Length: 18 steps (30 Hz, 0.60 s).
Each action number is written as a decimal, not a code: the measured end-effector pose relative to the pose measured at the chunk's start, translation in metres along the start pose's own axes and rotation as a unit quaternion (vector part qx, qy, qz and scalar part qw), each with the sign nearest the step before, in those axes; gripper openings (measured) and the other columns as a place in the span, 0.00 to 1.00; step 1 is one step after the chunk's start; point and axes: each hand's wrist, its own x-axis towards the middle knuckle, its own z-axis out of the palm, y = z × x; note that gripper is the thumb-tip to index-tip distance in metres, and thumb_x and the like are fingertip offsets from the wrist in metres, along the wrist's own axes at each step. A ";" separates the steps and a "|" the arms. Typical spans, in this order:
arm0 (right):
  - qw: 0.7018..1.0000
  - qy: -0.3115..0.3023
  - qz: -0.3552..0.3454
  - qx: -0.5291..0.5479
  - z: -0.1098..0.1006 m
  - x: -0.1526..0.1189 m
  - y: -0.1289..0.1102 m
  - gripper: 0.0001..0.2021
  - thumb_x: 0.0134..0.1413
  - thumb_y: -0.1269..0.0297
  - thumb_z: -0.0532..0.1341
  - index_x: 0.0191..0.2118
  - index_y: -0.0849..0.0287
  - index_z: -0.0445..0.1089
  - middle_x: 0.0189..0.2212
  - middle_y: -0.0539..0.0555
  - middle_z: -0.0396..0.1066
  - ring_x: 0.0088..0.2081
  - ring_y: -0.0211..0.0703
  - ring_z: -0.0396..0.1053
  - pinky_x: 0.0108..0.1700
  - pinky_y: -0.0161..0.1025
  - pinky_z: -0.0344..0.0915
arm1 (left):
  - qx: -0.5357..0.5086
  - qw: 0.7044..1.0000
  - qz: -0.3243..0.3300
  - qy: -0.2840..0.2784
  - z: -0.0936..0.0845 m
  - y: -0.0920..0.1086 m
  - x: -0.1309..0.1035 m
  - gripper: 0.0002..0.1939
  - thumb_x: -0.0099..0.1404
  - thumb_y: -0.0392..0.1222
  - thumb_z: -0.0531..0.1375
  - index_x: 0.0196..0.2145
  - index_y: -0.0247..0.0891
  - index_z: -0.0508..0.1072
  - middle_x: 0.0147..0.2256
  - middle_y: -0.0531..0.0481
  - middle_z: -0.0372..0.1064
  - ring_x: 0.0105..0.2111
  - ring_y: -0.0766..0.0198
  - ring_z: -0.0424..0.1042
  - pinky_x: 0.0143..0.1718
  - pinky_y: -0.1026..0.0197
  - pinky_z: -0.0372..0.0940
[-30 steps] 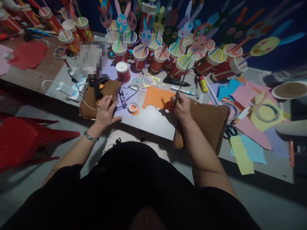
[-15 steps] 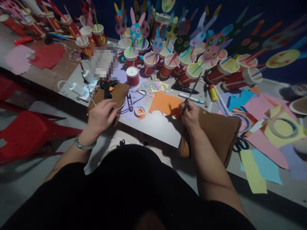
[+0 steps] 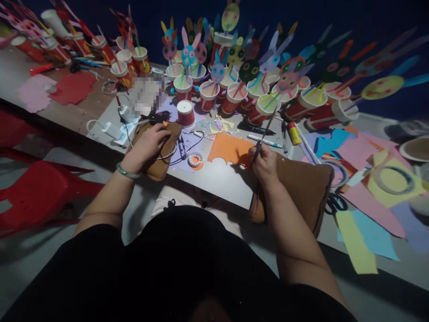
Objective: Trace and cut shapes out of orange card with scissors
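My left hand [image 3: 152, 142] is closed over the handle of a black glue gun [image 3: 160, 117], whose body shows just beyond my fingers. The handle itself is hidden. Beneath that hand lies a brown padded cushion [image 3: 172, 134]. My right hand [image 3: 264, 163] grips a long, thin, dark pointed tool [image 3: 267, 126], tip upward; its exact kind is unclear. Next to this hand an orange sheet [image 3: 226, 147] with a scalloped cut edge lies on the table. Another brown cushion [image 3: 301, 185] is under my right wrist.
Red paper cups [image 3: 209, 98] with paper rabbit faces crowd the back. An upturned cup [image 3: 186, 114], black snips [image 3: 182, 147] and a roll of tape [image 3: 195, 159] lie in the middle. Scissors [image 3: 335, 203] and coloured paper [image 3: 372, 201] are right; a power strip [image 3: 124, 132] is left.
My left hand has moved forward and right, from below the glue gun onto its handle. My right hand stays nearly in place with the pointed tool. The view has shifted slightly.
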 end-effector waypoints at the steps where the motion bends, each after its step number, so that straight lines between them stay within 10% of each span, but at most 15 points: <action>1: 1.000 0.001 -0.002 0.003 0.000 0.000 0.000 0.22 0.51 0.42 0.63 0.23 0.56 0.64 0.19 0.46 0.61 0.21 0.34 0.56 0.26 0.35 0.57 | 0.001 1.000 0.000 -0.002 -0.001 0.003 0.004 0.20 0.71 0.41 0.50 0.51 0.36 0.77 0.55 0.38 0.69 0.52 0.53 0.71 0.55 0.52 0.65; 7: 1.000 0.003 -0.003 0.004 0.001 0.001 0.000 0.22 0.49 0.42 0.64 0.22 0.57 0.64 0.19 0.47 0.62 0.22 0.34 0.57 0.26 0.34 0.57 | 0.040 0.998 -0.001 0.040 -0.005 0.052 0.013 0.17 0.71 0.45 0.52 0.46 0.35 0.77 0.51 0.37 0.72 0.50 0.48 0.70 0.52 0.48 0.63; 13: 1.000 0.013 -0.005 -0.011 0.000 0.001 0.002 0.22 0.50 0.43 0.65 0.22 0.56 0.65 0.19 0.47 0.62 0.23 0.34 0.58 0.26 0.34 0.57 | 0.000 0.978 0.175 -0.112 0.016 0.122 0.036 0.20 0.70 0.51 0.54 0.47 0.33 0.76 0.47 0.36 0.73 0.46 0.50 0.71 0.47 0.51 0.61; 18: 1.000 0.009 -0.005 0.002 -0.001 0.003 0.002 0.25 0.50 0.38 0.63 0.22 0.57 0.64 0.19 0.46 0.60 0.23 0.33 0.56 0.26 0.34 0.55 | 0.051 0.972 0.198 -0.114 0.042 0.146 0.077 0.23 0.68 0.46 0.57 0.56 0.29 0.69 0.58 0.29 0.64 0.56 0.42 0.66 0.51 0.48 0.59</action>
